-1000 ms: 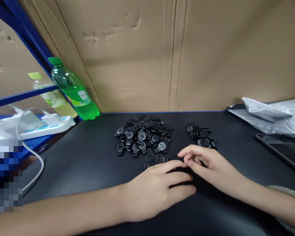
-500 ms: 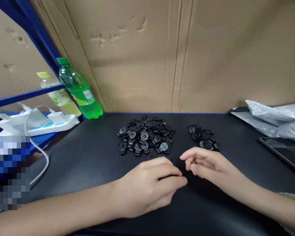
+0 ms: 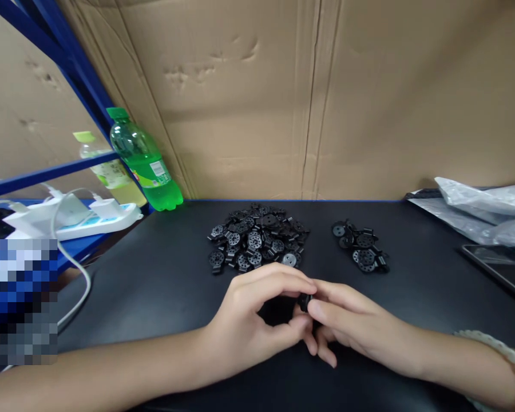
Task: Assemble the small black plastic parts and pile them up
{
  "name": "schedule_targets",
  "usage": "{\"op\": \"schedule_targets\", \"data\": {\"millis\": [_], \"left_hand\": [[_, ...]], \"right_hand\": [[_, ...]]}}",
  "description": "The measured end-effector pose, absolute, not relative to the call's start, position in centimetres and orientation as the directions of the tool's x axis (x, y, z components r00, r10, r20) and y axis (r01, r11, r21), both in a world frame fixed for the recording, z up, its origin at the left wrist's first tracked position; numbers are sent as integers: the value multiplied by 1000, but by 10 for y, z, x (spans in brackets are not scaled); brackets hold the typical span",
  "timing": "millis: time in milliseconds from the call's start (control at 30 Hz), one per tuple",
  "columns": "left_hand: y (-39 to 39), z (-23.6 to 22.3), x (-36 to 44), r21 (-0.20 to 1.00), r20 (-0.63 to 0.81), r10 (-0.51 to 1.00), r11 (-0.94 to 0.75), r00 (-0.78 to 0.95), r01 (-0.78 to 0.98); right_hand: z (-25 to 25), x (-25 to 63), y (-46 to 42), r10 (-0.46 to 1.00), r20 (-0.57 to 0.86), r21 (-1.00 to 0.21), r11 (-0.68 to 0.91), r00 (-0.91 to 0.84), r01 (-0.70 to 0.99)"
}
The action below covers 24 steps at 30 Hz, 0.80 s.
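Note:
My left hand (image 3: pixel 257 312) and my right hand (image 3: pixel 352 315) meet near the front middle of the black table. Between their fingertips is a small black plastic part (image 3: pixel 304 301), mostly covered by the fingers. Thumb and fingers of both hands close on it; the lower fingers of my right hand hang loosely below. Just behind my left hand lies a large pile of black round plastic clips (image 3: pixel 254 240) with perforated discs and short tabs. A smaller group of the same clips (image 3: pixel 364 240) rests behind my right hand.
On the left, a green soda bottle (image 3: pixel 148 166) leans by a blue rack bar (image 3: pixel 47 171). A white power strip (image 3: pixel 107 220) with plugs and a cable (image 3: pixel 83 280) sits there. At right are plastic bags (image 3: pixel 476 212) and a dark tablet-like device (image 3: pixel 502 269). Cardboard (image 3: pixel 240 114) stands behind.
My right hand has come down and left, away from the small group of clips, to meet my left hand. Both now grip a black part. The view has shifted slightly.

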<state>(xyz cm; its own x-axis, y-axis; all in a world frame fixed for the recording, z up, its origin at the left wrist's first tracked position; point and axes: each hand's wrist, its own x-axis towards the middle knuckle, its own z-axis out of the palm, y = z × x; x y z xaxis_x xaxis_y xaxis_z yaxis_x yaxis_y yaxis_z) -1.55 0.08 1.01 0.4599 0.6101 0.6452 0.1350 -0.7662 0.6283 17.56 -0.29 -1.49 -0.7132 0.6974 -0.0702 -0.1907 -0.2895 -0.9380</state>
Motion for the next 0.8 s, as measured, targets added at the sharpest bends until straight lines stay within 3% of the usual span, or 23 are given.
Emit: {"op": "schedule_targets", "data": {"millis": [233,333,533,800], "left_hand": [[-1,10,-15,702,602,667,-704,438,108],[-2,10,-15,710,597,664,-699,451,88],[-9,10,-12,851,477,750,-524,458,-29],[-11,7,-8,892,410,779,-452,474,-28]], "right_hand": [[-9,176,-3,695,-60,-922,-313,-716,-227],[-4,176,-5,665,-70,-950,-272,-743,-153],[8,181,-7,614,-125,-985,-173,-779,21],[8,187,-5,567,-140,-989,-113,-811,92]]}}
